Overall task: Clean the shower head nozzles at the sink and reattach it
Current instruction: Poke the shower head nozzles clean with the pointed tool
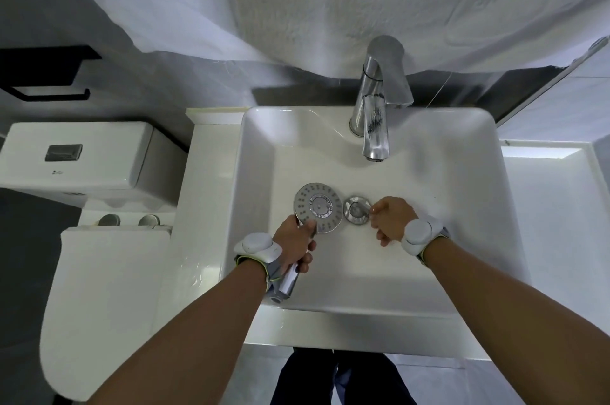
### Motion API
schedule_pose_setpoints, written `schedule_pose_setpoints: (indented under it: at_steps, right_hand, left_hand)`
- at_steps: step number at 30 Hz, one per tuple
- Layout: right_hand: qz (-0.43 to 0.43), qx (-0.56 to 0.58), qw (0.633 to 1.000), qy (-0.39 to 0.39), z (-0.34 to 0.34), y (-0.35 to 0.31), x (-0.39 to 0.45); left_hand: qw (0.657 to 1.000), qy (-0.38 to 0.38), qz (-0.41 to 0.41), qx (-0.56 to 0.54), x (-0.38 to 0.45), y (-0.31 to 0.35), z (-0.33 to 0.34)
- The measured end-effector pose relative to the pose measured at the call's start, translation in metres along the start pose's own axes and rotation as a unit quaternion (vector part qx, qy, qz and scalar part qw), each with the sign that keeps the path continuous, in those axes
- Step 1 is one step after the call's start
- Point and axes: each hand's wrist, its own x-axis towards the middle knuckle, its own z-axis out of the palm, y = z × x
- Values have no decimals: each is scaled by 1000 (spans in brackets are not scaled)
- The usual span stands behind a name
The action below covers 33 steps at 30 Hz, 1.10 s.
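The chrome shower head (317, 207) is over the white sink basin (429, 239) with its round nozzle face turned up, just left of the drain. My left hand (297, 241) grips its handle, whose threaded end (283, 293) sticks out below my wrist. My right hand (391, 219) is to the right of the metal drain stopper (356, 210). Its bent fingertips are at the stopper's right rim and the thumb points away toward me. Whether those fingers hold anything small is not visible.
A chrome faucet (376, 127) stands at the back of the basin, its spout over the bowl, no water running. A white toilet (99, 272) with its cistern (82, 157) is to the left. White cloth (330, 2) hangs over the wall behind.
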Motion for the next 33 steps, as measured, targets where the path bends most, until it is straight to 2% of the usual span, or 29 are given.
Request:
schedule_pose_setpoints:
  at_steps: [3, 5, 7, 9, 10, 12, 15, 18, 20, 23, 26, 29, 33]
  right_hand:
    - [-11, -13, 999, 38, -4, 9, -1]
    - [16, -34, 998, 52, -9, 14, 0]
    - [24, -109, 992, 61, -8, 17, 0]
    - [-8, -204, 977, 62, -2, 19, 2]
    - [-22, -215, 975, 57, 3, 20, 2]
    - [-25, -190, 980, 59, 4, 19, 3]
    - [-19, -150, 983, 108, 3, 17, 1]
    - [-35, -101, 992, 61, 20, 13, -10]
    - [-88, -69, 992, 62, 33, 10, -25]
    - [-182, -110, 976, 50, 45, 8, -38]
    - [-177, -114, 974, 85, 41, 4, -35]
    - [-201, -130, 967, 82, 40, 1, -33]
    - [-183, -118, 971, 98, 38, 3, -36]
  left_hand:
    - [1000, 2, 4, 3, 1, 0, 0]
    - [1000, -3, 5, 3, 1, 1, 1]
    - [1000, -6, 8, 4, 2, 2, 1]
    - [1000, -8, 12, 7, 3, 1, 2]
    - [1000, -9, 12, 7, 3, 1, 2]
    - [1000, -7, 5, 1, 4, 2, 2]
    - [1000, 3, -4, -6, 5, 2, 0]
    - [1000, 5, -2, -12, 6, 1, 0]
    - [1000, 6, -2, -7, 6, 1, 2]
    - [1000, 2, -5, -6, 5, 3, 6]
    - [999, -17, -23, -26, 4, 4, 11]
    - [998, -28, -30, -45, 2, 5, 12]
    - [998, -34, -35, -50, 1, 6, 14]
